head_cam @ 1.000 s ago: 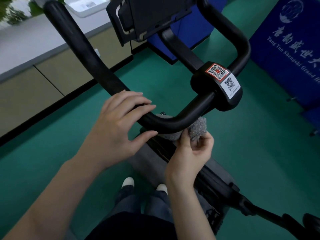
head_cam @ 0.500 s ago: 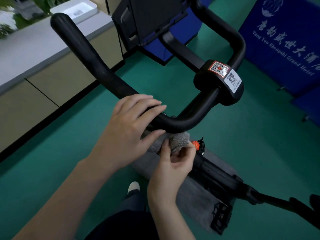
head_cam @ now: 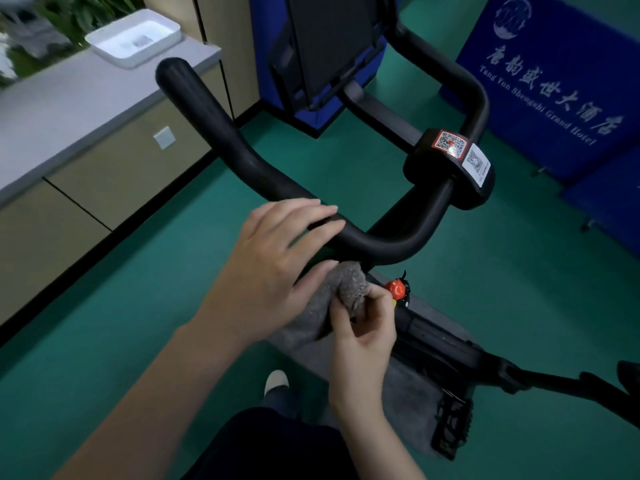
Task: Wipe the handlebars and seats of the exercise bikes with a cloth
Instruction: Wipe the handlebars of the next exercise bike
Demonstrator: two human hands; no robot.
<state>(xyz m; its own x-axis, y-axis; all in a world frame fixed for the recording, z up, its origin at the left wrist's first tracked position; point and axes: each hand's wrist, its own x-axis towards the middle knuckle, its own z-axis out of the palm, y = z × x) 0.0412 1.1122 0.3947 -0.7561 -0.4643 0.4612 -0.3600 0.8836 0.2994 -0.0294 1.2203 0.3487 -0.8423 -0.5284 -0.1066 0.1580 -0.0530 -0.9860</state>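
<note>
Green floor is filling most of the frame, grey counter with a white tray sitting upper left, blue banner hanging upper right. Black handlebar is curving across centre, QR stickers sitting on its clamp at right. Left hand is resting over the bar's lower bend, fingers straight, thumb touching the grey cloth. Right hand is pinching the bunched grey cloth between thumb and fingers, just under the bend at frame centre; contact with the bar unclear. Red knob is showing just right of it.
</note>
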